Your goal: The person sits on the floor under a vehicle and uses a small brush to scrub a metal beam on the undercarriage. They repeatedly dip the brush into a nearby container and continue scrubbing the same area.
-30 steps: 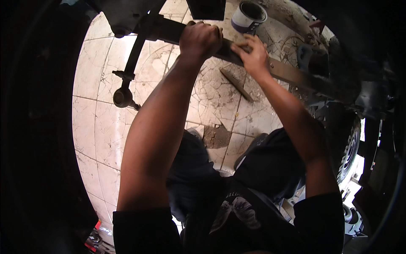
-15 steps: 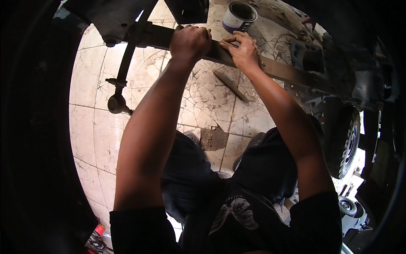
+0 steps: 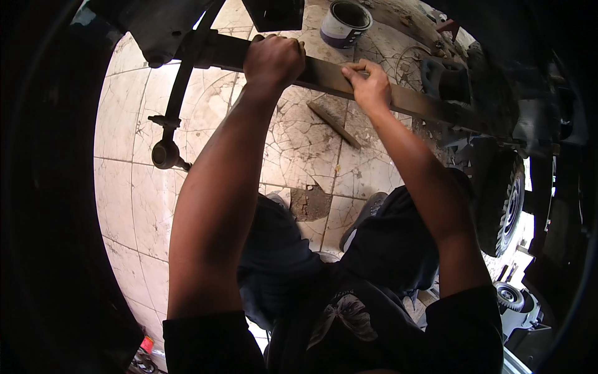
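Note:
A long dark metal beam (image 3: 324,73) runs across in front of me, from the upper left toward the right. My left hand (image 3: 274,59) is closed around it in a fist, with the fingertips hidden behind. Farther right along the same beam, my right hand (image 3: 372,86) rests with thumb and forefinger drawn together. Whatever lies between those fingers, if anything, cannot be made out. Left of my left hand, a dark rod with a round joint (image 3: 166,153) at its lower end hangs across the beam.
A paint can (image 3: 346,25) stands on the cracked tile floor (image 3: 131,206) beyond the beam. A narrow bar (image 3: 334,124) lies on the tiles between my forearms. To the right is a tyre (image 3: 512,206), with a smaller wheel (image 3: 509,297) below it.
My right hand has slid right along the beam, and its fingers have drawn in. The left hand keeps its grip. The whole view has shifted slightly.

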`<state>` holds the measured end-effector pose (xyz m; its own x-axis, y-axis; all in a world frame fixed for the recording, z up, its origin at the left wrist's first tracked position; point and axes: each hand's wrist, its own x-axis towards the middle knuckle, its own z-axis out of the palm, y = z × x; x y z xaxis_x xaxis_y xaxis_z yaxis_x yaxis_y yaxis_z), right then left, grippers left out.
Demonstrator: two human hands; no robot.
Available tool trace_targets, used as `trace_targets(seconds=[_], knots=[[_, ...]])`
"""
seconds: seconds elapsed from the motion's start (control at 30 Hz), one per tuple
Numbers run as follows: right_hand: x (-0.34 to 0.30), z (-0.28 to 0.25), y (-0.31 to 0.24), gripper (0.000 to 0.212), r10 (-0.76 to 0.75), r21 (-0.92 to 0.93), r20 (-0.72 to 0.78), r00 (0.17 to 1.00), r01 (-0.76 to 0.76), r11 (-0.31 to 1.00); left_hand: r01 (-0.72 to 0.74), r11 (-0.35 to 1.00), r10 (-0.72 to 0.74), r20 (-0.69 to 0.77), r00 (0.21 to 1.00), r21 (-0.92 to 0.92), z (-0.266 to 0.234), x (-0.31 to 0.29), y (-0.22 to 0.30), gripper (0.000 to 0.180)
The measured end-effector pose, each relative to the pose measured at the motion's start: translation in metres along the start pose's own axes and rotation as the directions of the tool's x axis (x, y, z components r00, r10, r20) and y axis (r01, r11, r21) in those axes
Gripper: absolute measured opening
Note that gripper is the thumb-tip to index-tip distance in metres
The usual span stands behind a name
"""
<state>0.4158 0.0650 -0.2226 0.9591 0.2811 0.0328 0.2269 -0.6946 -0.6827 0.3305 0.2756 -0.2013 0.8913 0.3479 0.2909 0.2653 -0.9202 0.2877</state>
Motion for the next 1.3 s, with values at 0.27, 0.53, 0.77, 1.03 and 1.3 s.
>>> trace_targets(seconds=[0.27,0.53,0.77,1.03,1.3], knots=[[-0.005,0.004,0.011,0.024,-0.210,-0.179,-0.158,0.965,0.181,0.967,0.046,0.999,-0.046,0.031,0.998,0.004,-0.005,0.007,0.003,0.034],[0.026,0.010,0.022,0.028,0.128,0.075,0.048,0.991,-0.131,0.988,0.043,0.999,-0.044,0.108,0.993,0.009,-0.008,0.003,0.000,0.033],[-0.019,-0.006,0.024,0.026,-0.137,0.011,-0.019,0.990,0.137,0.991,0.044,0.999,-0.044,0.065,0.997,-0.001,-0.009,0.001,-0.001,0.038],[0.020,-0.006,0.032,0.029,-0.080,-0.073,-0.084,0.993,0.074,0.995,-0.017,0.999,0.015,0.043,0.999,0.045,-0.006,0.007,0.000,0.035],[0.013,0.005,0.032,0.032,-0.096,-0.137,-0.152,0.984,0.075,0.988,0.001,1.000,-0.002,0.058,0.998,0.013,-0.007,0.004,0.006,0.030]])
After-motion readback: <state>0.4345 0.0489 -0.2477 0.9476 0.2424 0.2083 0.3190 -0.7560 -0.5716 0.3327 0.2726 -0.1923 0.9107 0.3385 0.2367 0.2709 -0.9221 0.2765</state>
